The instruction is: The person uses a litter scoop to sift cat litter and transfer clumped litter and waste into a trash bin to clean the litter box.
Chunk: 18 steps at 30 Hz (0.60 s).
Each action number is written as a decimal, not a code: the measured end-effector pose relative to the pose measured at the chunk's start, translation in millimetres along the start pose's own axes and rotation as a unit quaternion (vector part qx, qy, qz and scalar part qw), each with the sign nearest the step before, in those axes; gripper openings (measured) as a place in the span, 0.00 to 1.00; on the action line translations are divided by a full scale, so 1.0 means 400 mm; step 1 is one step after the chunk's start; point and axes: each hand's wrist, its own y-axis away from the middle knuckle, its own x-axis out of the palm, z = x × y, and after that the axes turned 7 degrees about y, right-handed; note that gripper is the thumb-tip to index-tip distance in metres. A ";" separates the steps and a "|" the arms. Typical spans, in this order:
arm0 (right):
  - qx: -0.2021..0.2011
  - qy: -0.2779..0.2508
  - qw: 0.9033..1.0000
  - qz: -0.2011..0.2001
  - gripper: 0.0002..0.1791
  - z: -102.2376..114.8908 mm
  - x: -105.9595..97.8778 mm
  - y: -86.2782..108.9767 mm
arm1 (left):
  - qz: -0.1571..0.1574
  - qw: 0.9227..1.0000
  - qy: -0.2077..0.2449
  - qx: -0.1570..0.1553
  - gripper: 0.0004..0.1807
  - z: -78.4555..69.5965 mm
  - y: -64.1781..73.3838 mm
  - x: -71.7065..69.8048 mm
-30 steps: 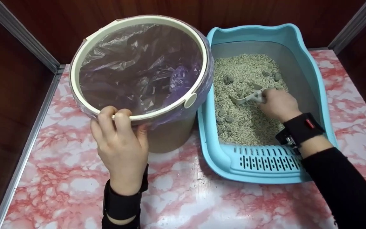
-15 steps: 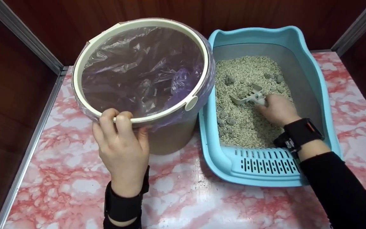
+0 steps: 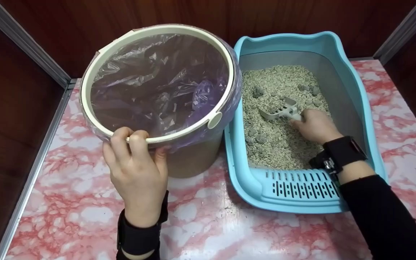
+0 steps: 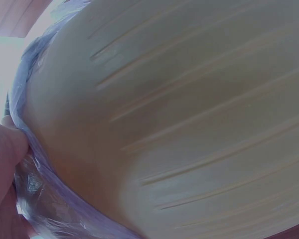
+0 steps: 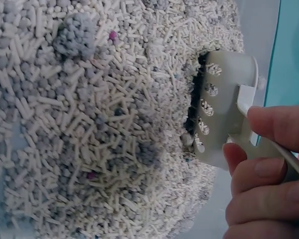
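In the head view my left hand (image 3: pixel 137 177) grips the near rim of a round bin (image 3: pixel 193 159), two fingers hooked over the cream ring. A thin purple plastic bag (image 3: pixel 157 83) lines the bin and folds over its outside, as the left wrist view also shows. My right hand (image 3: pixel 316 126) holds a light grey litter scoop (image 3: pixel 280 113) by its handle inside the blue litter box (image 3: pixel 242 173). The slotted scoop's front edge is sunk into the litter (image 5: pixel 119 114). Several dark clumps lie about it, one clump (image 3: pixel 257 91) to the scoop's upper left.
The bin and litter box stand side by side on a red and white marbled surface (image 3: pixel 85 213). Dark wooden panels (image 3: pixel 211 12) close off the back and sides, with a metal strip (image 3: pixel 34 155) along the left. A slotted step forms the box's near end.
The scoop has tilted a little in my right hand, so more of its slots show. My left hand keeps its hold on the rim. The whole view has shifted slightly.
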 end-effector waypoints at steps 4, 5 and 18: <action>-0.006 -0.017 1.000 0.013 0.16 0.001 0.010 -0.006 | -0.001 1.000 0.002 -0.001 0.32 0.000 -0.001 -0.001; -0.008 -0.019 1.000 0.014 0.16 0.002 0.012 -0.007 | -0.001 1.000 0.002 -0.001 0.32 -0.001 -0.001 -0.001; -0.007 -0.071 0.997 0.016 0.16 -0.005 0.032 -0.026 | 0.003 1.000 0.001 -0.002 0.32 0.000 -0.001 -0.004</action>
